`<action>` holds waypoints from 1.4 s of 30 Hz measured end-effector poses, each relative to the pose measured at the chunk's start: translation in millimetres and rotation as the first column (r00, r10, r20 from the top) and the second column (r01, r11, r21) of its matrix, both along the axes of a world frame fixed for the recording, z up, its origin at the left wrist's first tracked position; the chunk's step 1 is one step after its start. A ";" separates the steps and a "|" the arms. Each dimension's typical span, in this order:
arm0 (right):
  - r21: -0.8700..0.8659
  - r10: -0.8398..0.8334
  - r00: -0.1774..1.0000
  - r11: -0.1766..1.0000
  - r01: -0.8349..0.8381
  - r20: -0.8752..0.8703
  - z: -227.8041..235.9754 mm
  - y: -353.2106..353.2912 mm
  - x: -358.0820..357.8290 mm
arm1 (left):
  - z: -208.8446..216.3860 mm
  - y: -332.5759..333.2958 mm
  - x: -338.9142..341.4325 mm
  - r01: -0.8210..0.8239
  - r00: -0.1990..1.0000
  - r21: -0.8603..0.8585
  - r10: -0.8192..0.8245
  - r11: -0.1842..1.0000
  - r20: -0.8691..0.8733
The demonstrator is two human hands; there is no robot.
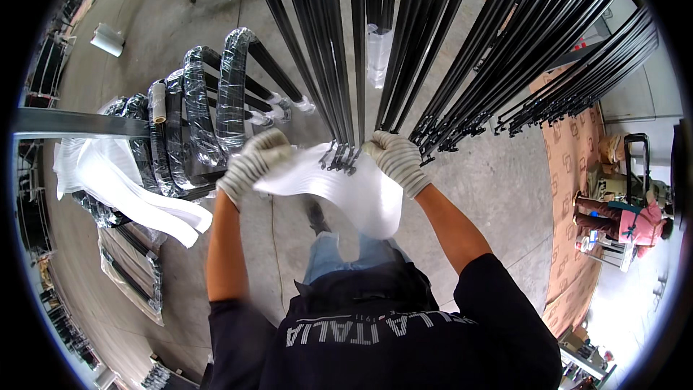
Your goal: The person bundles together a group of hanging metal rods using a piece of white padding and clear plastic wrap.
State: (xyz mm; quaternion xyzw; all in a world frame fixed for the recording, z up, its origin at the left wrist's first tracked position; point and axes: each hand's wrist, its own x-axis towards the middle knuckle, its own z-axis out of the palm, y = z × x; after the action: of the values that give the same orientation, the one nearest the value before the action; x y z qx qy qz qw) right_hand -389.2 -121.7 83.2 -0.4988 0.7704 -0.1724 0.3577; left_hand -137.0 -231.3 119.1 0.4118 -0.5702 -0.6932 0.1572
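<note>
A white foam sheet [375, 206] stretches between my two hands, in front of and beneath the lower ends of a bundle of long black metal bars [321, 58]. My left hand [256, 162], in a striped white knit glove and slightly blurred, is closed on the sheet's left edge. My right hand [397, 162], gloved the same way, is closed at the sheet's right upper corner, right beside the ends of the black bars. The small fittings at the bar ends lie over the sheet. My right fingertips are partly hidden.
Bent black tubes wrapped in clear film [234, 94] stand at the left, with more white foam sheets [137, 188] over a grey metal beam [86, 124]. More black bars [520, 43] hang at the right. Farther right, a person in pink [639, 227] works beside brown cardboard [574, 209].
</note>
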 end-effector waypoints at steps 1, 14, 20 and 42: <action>0.010 0.022 1.000 1.000 -0.022 0.004 1.2 -0.3 -3.0 | 7.1 16.7 -9.6 0.080 0.995 -0.004 -0.080 0.997 -0.053; -0.015 0.022 0.903 1.000 -0.017 0.430 -73.4 60.6 -60.7 | 43.5 117.8 -94.1 0.506 0.748 -0.691 0.137 0.516 0.650; 0.049 -0.009 0.951 0.999 -0.007 0.311 -97.0 58.0 -27.2 | 16.0 111.5 -141.4 -0.021 0.999 -0.301 0.029 0.953 0.024; -0.255 -0.186 0.969 0.941 0.223 0.162 -89.3 55.7 -14.1 | -114.3 56.6 -166.5 -0.137 0.985 0.006 0.137 0.990 -0.104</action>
State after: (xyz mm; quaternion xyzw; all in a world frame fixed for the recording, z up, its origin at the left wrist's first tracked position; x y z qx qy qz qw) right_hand -403.3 -66.0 -6.0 -0.4474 0.7610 -0.3460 0.3178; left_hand -303.4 -174.6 4.8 0.4134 -0.5318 -0.7010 0.2342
